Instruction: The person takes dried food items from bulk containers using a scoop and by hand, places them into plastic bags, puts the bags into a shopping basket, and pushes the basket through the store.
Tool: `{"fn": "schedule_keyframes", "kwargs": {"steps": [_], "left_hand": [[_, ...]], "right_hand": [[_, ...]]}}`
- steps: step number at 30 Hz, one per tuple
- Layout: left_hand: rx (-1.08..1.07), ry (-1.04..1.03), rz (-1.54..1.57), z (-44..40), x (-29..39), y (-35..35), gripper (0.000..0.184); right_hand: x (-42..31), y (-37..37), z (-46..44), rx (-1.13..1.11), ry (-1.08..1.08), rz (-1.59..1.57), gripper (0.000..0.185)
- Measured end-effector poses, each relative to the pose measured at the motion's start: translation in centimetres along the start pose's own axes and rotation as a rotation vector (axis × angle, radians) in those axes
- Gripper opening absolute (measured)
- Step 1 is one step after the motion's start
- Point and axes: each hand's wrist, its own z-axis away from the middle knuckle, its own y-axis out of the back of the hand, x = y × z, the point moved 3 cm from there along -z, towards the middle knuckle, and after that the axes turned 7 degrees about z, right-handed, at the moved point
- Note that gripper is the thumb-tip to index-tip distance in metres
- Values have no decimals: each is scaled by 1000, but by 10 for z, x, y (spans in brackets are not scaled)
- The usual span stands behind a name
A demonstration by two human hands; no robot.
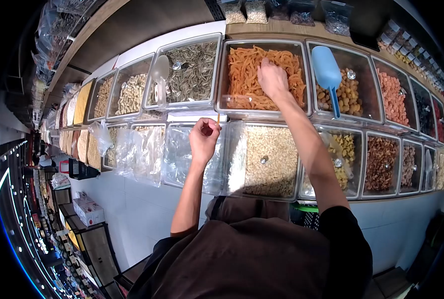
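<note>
Orange strips (244, 65) fill back-row bin (262, 113). Your right hand (273, 78) reaches in, fingertips touching strips; you cannot tell whether its grip holds any. Your left hand (205, 139) hovers above front row, grip closed on single strip (218, 119). Blue scoop (326, 70) lies on bin to right; clear bags (140, 149) cover front-left lids.

ctr well lit, corners blk. strong fisheye, bin rows (264, 114) curve toward both sides. glare on clear plastic bags (140, 154), shadow over lower pt of pale flakes (272, 144). light strips (3, 180) v bright far l; bg there dim & soft.
</note>
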Motion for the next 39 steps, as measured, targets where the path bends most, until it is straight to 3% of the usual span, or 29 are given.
{"fn": "schedule_keyframes", "kwargs": {"steps": [3,5,15,31,33,36,39], "left_hand": [[23,39,27,0,-16,0,10],[53,43,65,-2,-24,0,10],[179,-95,26,-15,-8,10,6],[210,-100,-87,-26,-6,7,9],[193,-112,-107,-24,-13,3,9],[154,-191,-85,-27,-13,-10,10],[184,-240,-171,-34,4,-21,8]], "right_hand": [[0,11,3,-41,-48,-58,25],[-4,21,6,156,-15,-110,25],[-6,26,10,146,-63,-175,27],[-33,78,49,641,239,-171,20],[-36,90,52,687,228,-190,19],[-35,115,51,735,22,-395,15],[-31,142,46,821,118,-329,14]]}}
